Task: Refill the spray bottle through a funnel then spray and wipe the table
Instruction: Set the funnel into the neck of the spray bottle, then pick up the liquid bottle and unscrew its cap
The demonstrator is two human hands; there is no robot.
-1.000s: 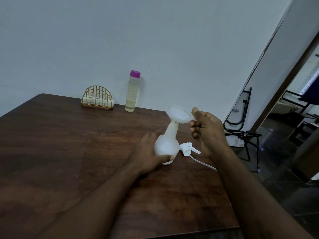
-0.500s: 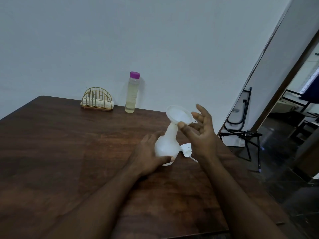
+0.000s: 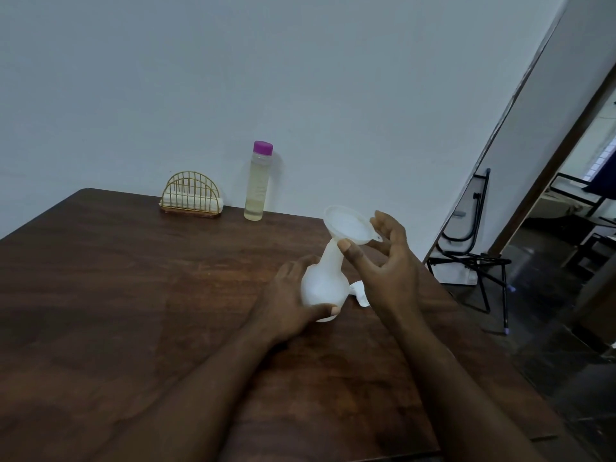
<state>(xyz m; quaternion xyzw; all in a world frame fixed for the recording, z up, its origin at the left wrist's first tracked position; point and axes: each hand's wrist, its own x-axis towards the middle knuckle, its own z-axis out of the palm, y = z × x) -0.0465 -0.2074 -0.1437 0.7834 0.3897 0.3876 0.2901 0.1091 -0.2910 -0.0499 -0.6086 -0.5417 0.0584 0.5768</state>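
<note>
**Loose funnel, light bottle: a spill waiting on the pour**

Head view: The left hand [image 3: 286, 305] grasps the round belly of the white translucent plastic spray bottle [image 3: 320, 288], which stands on the dark brown wooden table [image 3: 133, 295] near its right edge. The bottle's neck leans a little to the right. A white plastic funnel [image 3: 348, 228] sits in that neck, its rim tilted. The right hand [image 3: 383, 271] is loosely cupped round the funnel without gripping it. The thumb tip touches the cone and the fingers stand just behind the rim.

The refill liquid is well apart from all this. It is a tall clear bottle with a purple cap [image 3: 256, 188], holding pale yellow fluid, and it stands at the wall beside a gold wire napkin holder [image 3: 190, 198]. The cap is on.

The main risk, as I judge it, is the funnel. It looks only perched, so it may tip out or lift once the right hand leaves it to fetch the tall bottle. The spray bottle looks empty and light, so a slack left-hand hold could let it topple. Pouring fast into a tilted funnel would likely send liquid over the rim onto the wood.

The white trigger spray head [image 3: 358, 293] lies just behind the right wrist. A careless sweep of that arm could knock it off the table's edge.
</note>
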